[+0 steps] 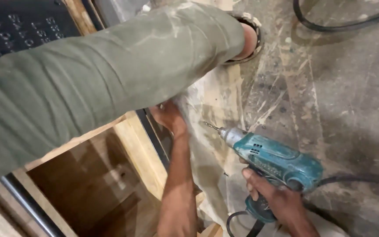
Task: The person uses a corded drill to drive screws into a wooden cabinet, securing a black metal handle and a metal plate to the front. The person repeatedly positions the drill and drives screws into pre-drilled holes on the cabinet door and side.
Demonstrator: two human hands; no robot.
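**Drill in hand over a dusty workshop floor**

From my remote seat I see the right hand (273, 196) clenched around the grip of a teal corded drill (277, 163); the drill lies nearly level above the floor, its bit (211, 127) pointing up and left toward a pale, dust-coated board (207, 145); the tip looks just clear of the board, though I cannot be sure it is not touching. The left hand (168, 117) reaches forward to the board's edge beside a light wooden frame (143, 149); its fingers are tucked under a leg in olive trousers (93, 83), so I cannot tell whether they grasp anything. That leg crosses the upper left of the view and hides most of what lies beneath; the foot, in a sandal (248, 41), rests on the far end of the board. A black cable (343, 26) curves across the concrete floor (352, 101) at the top right; the drill's own cord (360, 179) runs off the right edge. A dark metal bar (27, 202) is cut off at the lower left.
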